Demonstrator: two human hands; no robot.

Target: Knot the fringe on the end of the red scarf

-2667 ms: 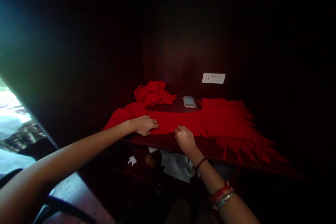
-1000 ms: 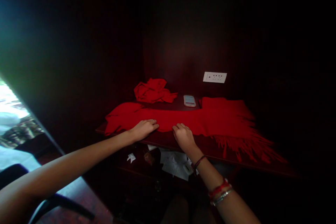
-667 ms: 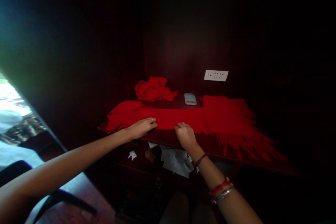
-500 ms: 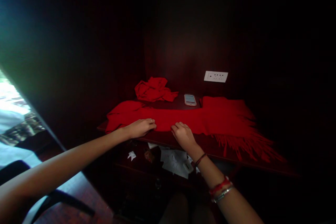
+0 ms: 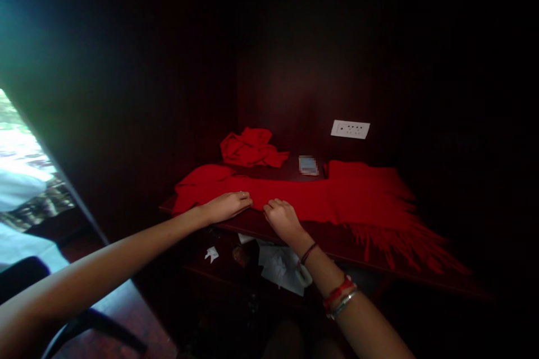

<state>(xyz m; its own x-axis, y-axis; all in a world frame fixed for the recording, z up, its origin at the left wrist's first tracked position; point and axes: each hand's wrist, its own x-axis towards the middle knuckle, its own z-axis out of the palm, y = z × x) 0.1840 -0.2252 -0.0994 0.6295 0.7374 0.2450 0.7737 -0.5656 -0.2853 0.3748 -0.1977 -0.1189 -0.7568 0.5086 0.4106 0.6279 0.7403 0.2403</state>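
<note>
A long red scarf (image 5: 320,196) with a fringed right end lies spread across a dark wooden desk (image 5: 337,244). My left hand (image 5: 225,205) rests on the scarf's near edge, its fingers stretched forward and lying flat on the cloth. My right hand (image 5: 281,219) sits a little to the right, fingers curled down onto the same near edge. Whether those fingers pinch the cloth is not clear. Red and metal bracelets ring my right wrist.
A crumpled red cloth (image 5: 251,147) lies at the back left of the desk. A phone (image 5: 308,165) lies behind the scarf, under a white wall socket (image 5: 350,129). Papers (image 5: 281,268) lie on the floor below. A dark chair (image 5: 63,314) stands at lower left.
My right hand has slid left along the scarf's near edge, closer to my left hand. The scarf's left end was spread out flatter earlier. The view has shifted slightly.
</note>
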